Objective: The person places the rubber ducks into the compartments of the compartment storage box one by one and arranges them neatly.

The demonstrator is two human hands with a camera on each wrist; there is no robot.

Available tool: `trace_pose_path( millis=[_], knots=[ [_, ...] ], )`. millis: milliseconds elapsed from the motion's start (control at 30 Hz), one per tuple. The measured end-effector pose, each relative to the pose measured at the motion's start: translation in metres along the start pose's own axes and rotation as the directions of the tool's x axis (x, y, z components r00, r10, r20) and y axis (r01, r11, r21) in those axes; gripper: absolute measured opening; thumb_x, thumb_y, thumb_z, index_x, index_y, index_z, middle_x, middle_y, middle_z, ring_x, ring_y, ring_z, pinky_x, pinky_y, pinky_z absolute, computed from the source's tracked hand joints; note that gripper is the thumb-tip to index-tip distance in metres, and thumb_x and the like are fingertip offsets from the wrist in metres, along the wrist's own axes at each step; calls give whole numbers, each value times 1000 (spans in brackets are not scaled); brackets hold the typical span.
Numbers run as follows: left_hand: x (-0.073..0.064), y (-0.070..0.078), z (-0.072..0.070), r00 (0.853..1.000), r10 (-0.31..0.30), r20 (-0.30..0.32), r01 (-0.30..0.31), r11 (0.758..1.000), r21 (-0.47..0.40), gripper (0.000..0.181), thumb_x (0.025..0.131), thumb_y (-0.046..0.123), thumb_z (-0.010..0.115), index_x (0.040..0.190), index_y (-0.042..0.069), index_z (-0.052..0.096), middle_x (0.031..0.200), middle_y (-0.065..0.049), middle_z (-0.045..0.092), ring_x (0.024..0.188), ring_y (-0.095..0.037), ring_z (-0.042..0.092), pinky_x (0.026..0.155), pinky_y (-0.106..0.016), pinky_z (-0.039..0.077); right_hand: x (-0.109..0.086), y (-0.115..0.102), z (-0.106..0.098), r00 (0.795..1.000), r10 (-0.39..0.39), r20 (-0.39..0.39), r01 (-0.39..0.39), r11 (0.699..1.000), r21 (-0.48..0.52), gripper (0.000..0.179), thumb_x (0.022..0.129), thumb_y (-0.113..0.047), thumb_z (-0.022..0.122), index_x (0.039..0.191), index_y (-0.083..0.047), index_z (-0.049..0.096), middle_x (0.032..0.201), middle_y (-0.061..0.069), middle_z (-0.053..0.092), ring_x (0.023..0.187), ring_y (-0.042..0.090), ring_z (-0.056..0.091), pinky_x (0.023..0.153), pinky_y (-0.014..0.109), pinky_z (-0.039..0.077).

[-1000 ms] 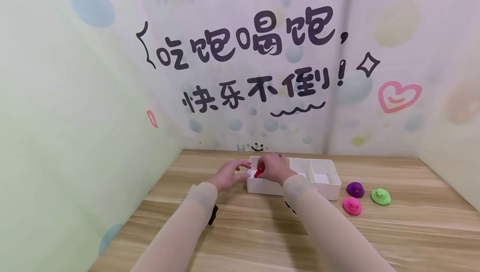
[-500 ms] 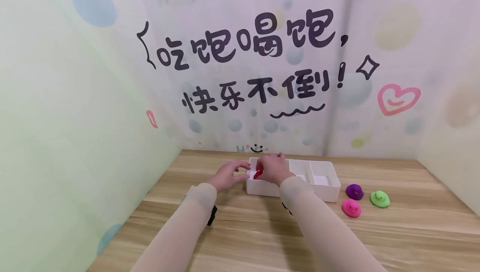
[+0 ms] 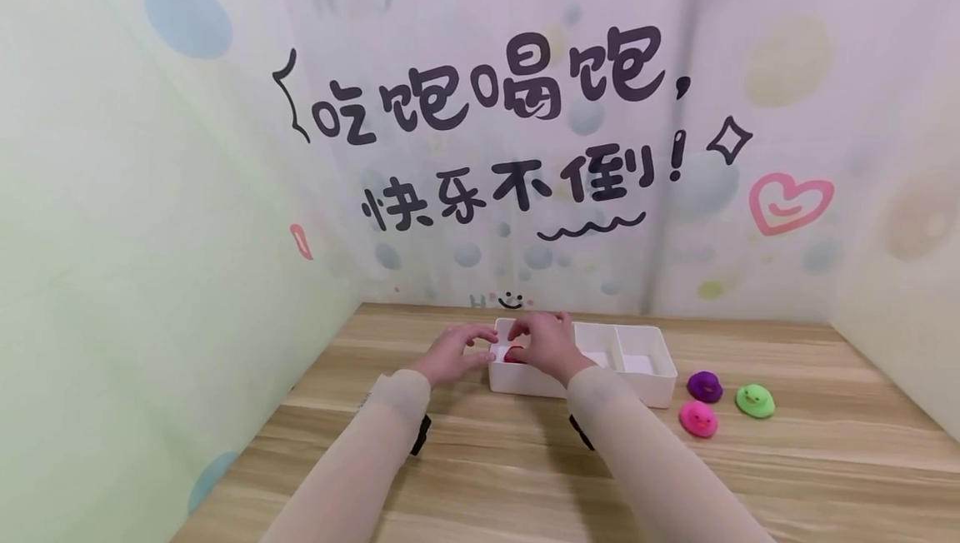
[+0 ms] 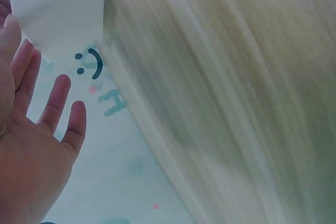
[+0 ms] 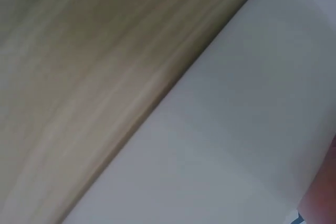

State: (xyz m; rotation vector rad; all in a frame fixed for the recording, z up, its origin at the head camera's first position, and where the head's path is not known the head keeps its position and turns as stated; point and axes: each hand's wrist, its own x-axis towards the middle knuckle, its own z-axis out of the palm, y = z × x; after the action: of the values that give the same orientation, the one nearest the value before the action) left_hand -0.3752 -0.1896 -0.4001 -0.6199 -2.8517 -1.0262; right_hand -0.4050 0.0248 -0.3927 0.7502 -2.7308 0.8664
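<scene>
A: What is the grip doing?
B: The right hand (image 3: 551, 347) dips from above into a white tray (image 3: 525, 379). A gap shows between its forefinger and thumb, so they look spread rather than pinching.

A: And where is the red piece?
B: The red piece (image 3: 512, 356) is right at the thumb, in the tray's leftmost compartment. I cannot tell whether the thumb touches it.

A: Which way does it point?
B: Only a small patch shows beside the thumb, so its direction and long axis are impossible to make out. The tray's long axis runs left to right beneath the grip, its right end angled slightly toward the person.

A: The other hand?
B: The left hand (image 3: 447, 353) is left of the grip, fingers spread around the tray's left end; contact with the wall is unclear.

A: Anything further off?
B: Right of the grip, past two visible compartments, a purple toy (image 3: 705, 386), a pink toy (image 3: 699, 419) and a green toy (image 3: 755, 401) sit on the wooden table (image 3: 487, 485).

A: What is hidden?
B: The right hand covers the tray's middle. The right wrist view shows mostly tray wall and table, with a blurred, cut-off bit of hand at one edge.
</scene>
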Motion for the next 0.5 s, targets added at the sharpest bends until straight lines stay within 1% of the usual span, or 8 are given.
trace_pose_path(
  millis=[100,233,333,433,500],
  knots=[
    [0,-1,1,1000,6,8,-6,1000,13,33,99,27,72,130,17,68,146,-3,61,131,-41,53,109,-57,45,-5,0,-2,1000,-13,-9,13,1000,-6,18,84,-23,88,94,-17,75,105,4,76,110,29,65,115,62,20],
    [1,-1,1,1000,15,4,-15,999,41,32,98,27,73,128,16,69,146,-2,61,138,-35,49,115,-58,40,-12,2,-8,999,-23,-42,22,999,-27,17,85,-24,87,96,-17,76,109,4,74,111,28,63,114,62,21],
    [3,-1,-1,1000,19,0,-19,998,61,33,97,26,74,127,14,70,147,-1,61,141,-32,46,118,-58,36,-16,6,-14,998,-16,-67,14,999,-37,18,86,-24,86,98,-16,76,112,3,72,112,27,62,114,63,21],
    [5,0,-4,1000,17,1,-17,997,72,32,96,26,75,126,14,71,147,-1,61,142,-32,45,120,-59,34,-19,12,-21,997,-3,-73,1,999,-39,19,86,-23,86,101,-15,77,113,4,72,113,28,61,115,63,20],
    [5,0,-5,1000,28,-1,-27,997,76,31,96,25,75,125,14,71,147,-2,62,142,-32,45,120,-58,34,-22,17,-25,997,3,-73,-6,999,-42,19,86,-23,86,101,-16,76,112,6,72,113,28,61,114,63,20]
  ],
)
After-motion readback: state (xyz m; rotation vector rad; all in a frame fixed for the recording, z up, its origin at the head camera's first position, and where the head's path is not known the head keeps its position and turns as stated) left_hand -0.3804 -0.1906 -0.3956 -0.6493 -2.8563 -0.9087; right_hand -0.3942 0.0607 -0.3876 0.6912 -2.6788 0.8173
